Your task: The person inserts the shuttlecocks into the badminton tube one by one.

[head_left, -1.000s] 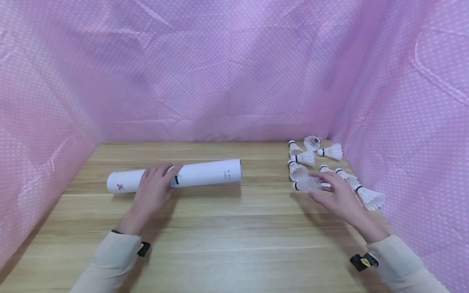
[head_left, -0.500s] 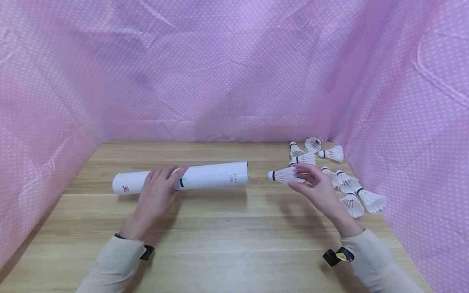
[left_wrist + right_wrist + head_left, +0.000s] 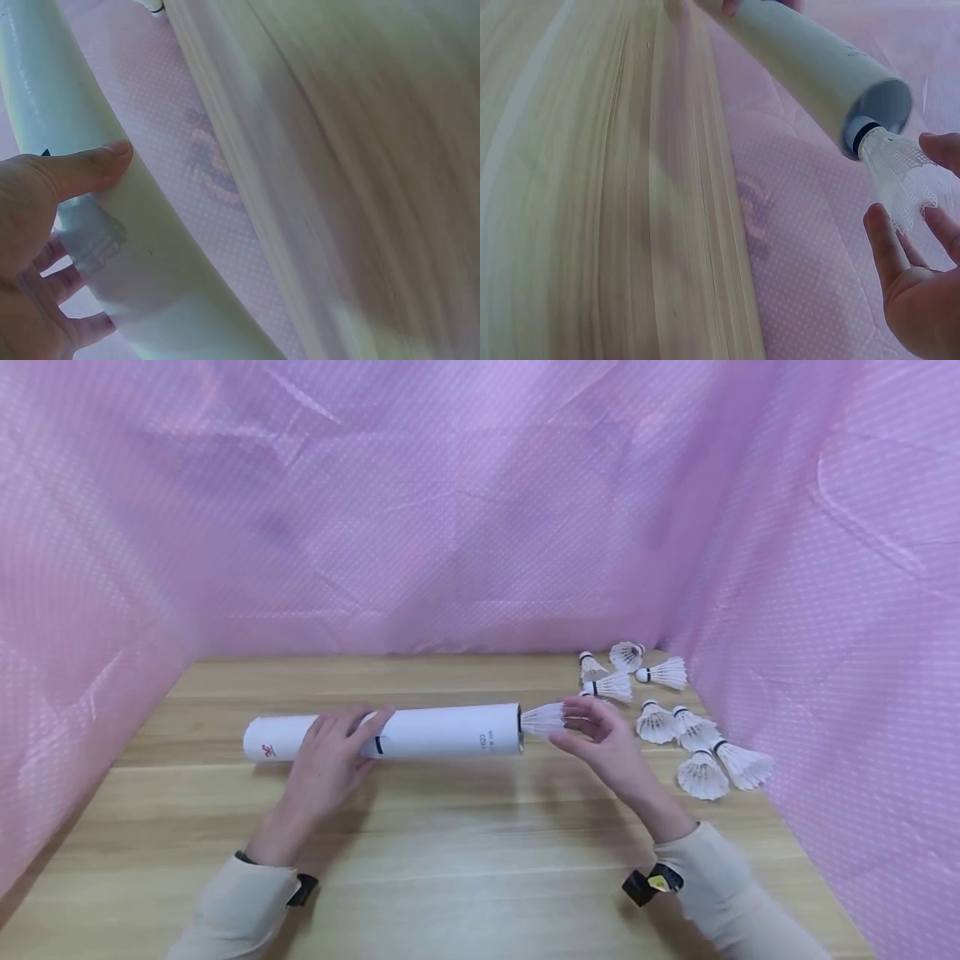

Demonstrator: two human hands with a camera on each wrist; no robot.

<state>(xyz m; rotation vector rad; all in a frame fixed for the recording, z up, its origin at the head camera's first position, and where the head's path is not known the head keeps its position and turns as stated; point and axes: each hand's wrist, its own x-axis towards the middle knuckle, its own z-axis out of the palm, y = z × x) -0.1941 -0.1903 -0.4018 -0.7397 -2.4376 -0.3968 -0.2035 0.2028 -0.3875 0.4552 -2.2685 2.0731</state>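
Note:
My left hand (image 3: 330,760) grips a white cardboard tube (image 3: 442,732) around its middle, thumb on the near side in the left wrist view. The tube lies sideways just over the table, its open end facing right. In my right hand (image 3: 607,752), a white feather shuttlecock (image 3: 543,718) is held by the skirt between thumb and fingers. Its cork points left into the tube's mouth. The right wrist view shows the cork with its dark band right inside the rim (image 3: 889,105), while the feather skirt (image 3: 904,169) stays outside.
Several loose shuttlecocks lie at the right of the wooden table (image 3: 465,860), one of them a shuttlecock (image 3: 703,775) near the right edge and another a shuttlecock (image 3: 627,656) at the back corner. Pink dotted cloth (image 3: 450,527) hangs behind and on both sides.
My right hand has picked up a shuttlecock from the group and carried it left to the tube's open end. My left hand has shifted the tube slightly right.

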